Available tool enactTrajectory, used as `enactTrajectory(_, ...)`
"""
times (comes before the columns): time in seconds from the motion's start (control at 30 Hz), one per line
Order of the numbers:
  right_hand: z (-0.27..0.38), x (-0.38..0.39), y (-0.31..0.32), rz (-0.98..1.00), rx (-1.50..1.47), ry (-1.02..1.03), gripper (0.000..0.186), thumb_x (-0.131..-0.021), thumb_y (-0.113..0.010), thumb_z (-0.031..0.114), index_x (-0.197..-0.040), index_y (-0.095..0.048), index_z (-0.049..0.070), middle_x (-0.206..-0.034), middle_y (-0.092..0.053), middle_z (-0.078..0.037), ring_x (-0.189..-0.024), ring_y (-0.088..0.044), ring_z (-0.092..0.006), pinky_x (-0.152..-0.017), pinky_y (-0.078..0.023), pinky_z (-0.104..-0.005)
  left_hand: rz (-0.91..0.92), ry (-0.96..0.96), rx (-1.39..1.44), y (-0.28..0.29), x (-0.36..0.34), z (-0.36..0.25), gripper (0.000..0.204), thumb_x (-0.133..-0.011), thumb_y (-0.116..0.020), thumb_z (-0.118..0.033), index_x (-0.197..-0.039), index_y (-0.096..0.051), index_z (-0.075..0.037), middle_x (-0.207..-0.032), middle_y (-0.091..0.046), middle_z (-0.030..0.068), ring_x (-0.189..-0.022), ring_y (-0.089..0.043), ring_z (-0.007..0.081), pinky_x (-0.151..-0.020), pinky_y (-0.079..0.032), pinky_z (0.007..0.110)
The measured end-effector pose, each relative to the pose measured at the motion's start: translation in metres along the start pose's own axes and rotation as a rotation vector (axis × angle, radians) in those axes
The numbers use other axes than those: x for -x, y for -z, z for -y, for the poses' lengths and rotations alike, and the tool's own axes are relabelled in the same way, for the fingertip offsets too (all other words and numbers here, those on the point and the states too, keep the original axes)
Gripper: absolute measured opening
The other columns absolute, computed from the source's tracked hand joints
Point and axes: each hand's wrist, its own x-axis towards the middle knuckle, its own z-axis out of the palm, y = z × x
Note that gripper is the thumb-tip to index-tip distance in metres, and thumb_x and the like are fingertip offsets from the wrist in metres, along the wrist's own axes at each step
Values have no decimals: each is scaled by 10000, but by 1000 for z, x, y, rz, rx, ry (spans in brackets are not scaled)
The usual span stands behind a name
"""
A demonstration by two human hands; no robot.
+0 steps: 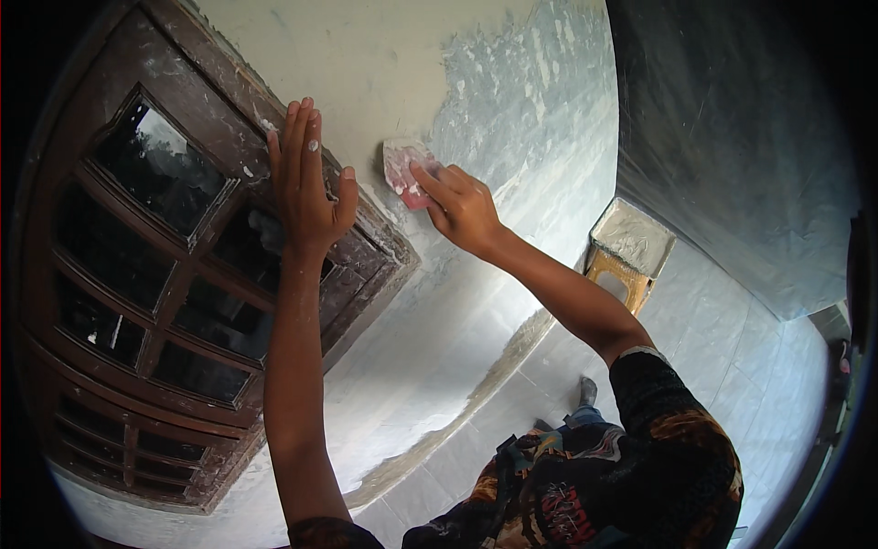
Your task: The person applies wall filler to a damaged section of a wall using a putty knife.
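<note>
My left hand lies flat with straight fingers, palm toward the brown wooden window frame. White specks dot its fingers. To its right, my right hand grips a pinkish-red putty scraper smeared with white filler. The scraper is held against the wall just beside the frame's edge; whether its whole blade touches cannot be told. Smooth cream filler covers the wall above, while a patchy grey-white area spreads to the right.
A tray of pale putty rests on a yellow-orange stool near the wall. Grey sheeting hangs at the right. Light tiles cover the floor, and a rough strip runs along the wall's foot. Dark glass panes fill the window.
</note>
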Motion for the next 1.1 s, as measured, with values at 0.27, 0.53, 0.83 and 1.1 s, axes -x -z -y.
enactTrajectory(0.27,-83,-57,5,-100,284,-101,586,-753,-697,10,-1325,-590,73,-951,-637,-93,-899,-643,-307,-729,-558,-415,12,10,1,-6,5,1,666,-927,-493,-207,-1526,-313,24,-1586,-340,200,-1496,-269,397,-1179,-128,654)
enactTrajectory(0.53,-38,-18,11,-108,68,-67,652,-740,-706,-54,-1364,-591,93,-840,-574,-111,-765,-587,-296,-669,-511,-397,23,21,-26,-3,11,7,690,-878,-528,-189,-1509,-348,25,-1563,-371,207,-1477,-311,399,-1161,-168,672)
enactTrajectory(0.83,-59,11,-9,-39,143,-63,675,-714,-743,-32,-1361,-579,68,-869,-605,-85,-815,-620,-283,-676,-550,-391,9,17,-8,-6,9,6,683,-884,-521,-200,-1513,-352,8,-1571,-360,203,-1483,-299,393,-1167,-154,670)
enactTrajectory(1.1,-55,-42,11,-145,80,-132,618,-741,-717,-36,-1337,-610,85,-806,-581,-99,-735,-605,-294,-645,-522,-396,11,26,-5,-5,0,0,669,-917,-481,-209,-1523,-318,23,-1586,-342,200,-1499,-264,395,-1181,-123,652)
